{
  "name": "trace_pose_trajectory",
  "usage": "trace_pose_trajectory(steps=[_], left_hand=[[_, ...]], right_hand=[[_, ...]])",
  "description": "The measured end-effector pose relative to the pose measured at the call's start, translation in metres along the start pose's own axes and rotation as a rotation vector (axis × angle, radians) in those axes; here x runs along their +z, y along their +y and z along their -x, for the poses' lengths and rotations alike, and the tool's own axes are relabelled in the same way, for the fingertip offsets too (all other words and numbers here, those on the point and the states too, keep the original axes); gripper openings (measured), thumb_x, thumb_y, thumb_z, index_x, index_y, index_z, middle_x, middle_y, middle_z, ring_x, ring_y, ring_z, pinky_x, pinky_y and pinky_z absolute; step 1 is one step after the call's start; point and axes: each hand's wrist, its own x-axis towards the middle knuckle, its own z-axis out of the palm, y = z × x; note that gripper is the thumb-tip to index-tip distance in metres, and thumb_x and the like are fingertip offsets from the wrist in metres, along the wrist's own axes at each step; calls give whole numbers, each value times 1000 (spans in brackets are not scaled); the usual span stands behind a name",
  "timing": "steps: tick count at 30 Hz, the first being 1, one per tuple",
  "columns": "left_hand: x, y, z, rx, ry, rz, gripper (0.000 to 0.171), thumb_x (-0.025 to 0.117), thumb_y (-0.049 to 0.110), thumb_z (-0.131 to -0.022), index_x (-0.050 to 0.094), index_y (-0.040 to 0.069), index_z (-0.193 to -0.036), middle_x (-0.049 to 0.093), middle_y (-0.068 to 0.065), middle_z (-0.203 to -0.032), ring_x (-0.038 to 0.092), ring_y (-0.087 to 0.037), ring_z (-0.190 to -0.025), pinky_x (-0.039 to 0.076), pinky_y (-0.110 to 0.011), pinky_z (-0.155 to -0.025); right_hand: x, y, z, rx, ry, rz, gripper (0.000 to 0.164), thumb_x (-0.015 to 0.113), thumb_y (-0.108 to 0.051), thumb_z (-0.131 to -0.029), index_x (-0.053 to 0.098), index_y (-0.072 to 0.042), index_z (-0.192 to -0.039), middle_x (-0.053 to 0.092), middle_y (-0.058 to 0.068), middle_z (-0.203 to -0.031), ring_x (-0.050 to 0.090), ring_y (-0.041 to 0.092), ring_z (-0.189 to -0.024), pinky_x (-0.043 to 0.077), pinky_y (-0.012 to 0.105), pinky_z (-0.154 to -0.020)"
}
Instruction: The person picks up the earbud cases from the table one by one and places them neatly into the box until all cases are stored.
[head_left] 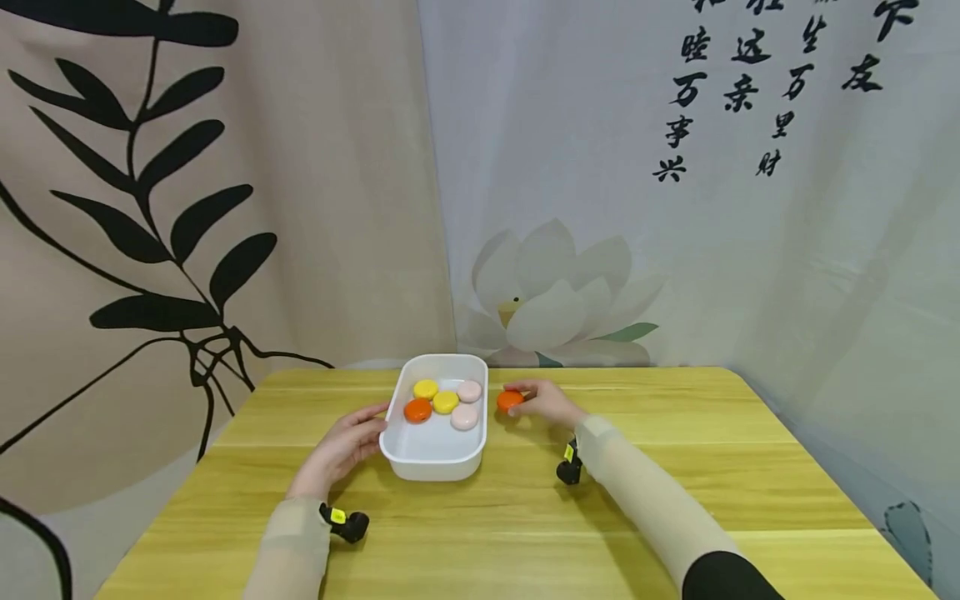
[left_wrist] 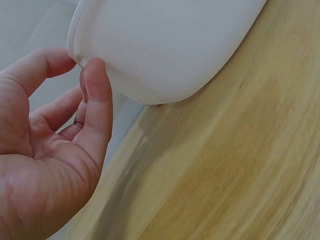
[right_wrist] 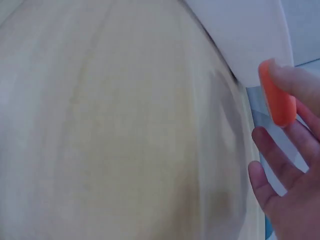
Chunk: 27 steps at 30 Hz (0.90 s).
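Note:
A white rectangular plastic tub (head_left: 433, 471) stands on the table. Inside it lie two yellow discs, among them one near the middle (head_left: 446, 402), two pale pink discs (head_left: 464, 417) and one orange disc (head_left: 417, 410). My left hand (head_left: 348, 442) is at the tub's left side, and in the left wrist view its thumb and forefinger pinch the rim of the tub (left_wrist: 165, 50). Just right of the tub, my right hand (head_left: 546, 403) pinches another orange disc (right_wrist: 278, 97) between thumb and fingers. The right wrist view shows this disc edge-on, with the other fingers spread.
The light wood table (head_left: 637, 475) reaches back to a hanging cloth (head_left: 570, 150) printed with a lotus, leaves and black characters. Each wrist wears a small black camera, such as the right one (head_left: 569, 464).

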Motion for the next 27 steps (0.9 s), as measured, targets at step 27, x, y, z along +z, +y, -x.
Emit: trace_pose_trajectory(steps=[27], left_hand=[[-1,-2,-3,-33,-2,21,58,57,13,-97,34,-5,-147,61,-18,-118,63,-17,-86,53,-28,-76]], right_hand=[[-44,-18,8,9,74,-69,53,75,-13,-85,58,-4,-133,59,16,-125,62,24,-99,46,53,-94]])
